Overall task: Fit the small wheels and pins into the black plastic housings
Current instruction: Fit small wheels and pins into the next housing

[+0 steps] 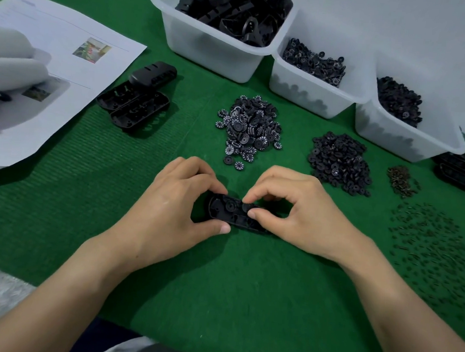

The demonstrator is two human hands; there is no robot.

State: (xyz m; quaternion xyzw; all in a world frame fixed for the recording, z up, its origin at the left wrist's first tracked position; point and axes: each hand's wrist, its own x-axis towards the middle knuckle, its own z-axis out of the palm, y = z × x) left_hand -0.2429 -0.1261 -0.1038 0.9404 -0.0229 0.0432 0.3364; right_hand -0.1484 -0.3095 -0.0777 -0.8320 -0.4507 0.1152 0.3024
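From the head camera, just below the middle of the frame, the open black housing (233, 213) lies flat on the green counter (246, 285), cavity up. The left hand (175, 205) pins its left end, thumb at the near edge and fingers curled over the far edge, seemingly to keep it from sliding. The right hand (292, 206) has thumb and forefinger pinched nearly closed over the housing's middle on a small dark part, probably a wheel, being seated there. Supplies sit within reach: numbered wheels (249, 128) piled above centre, plain wheels (339, 162) to the right, pins (431, 242) scattered at the right edge. White bins (220, 52) line the top; more housings (138, 102) rest at upper left beside a printed sheet (70, 57).
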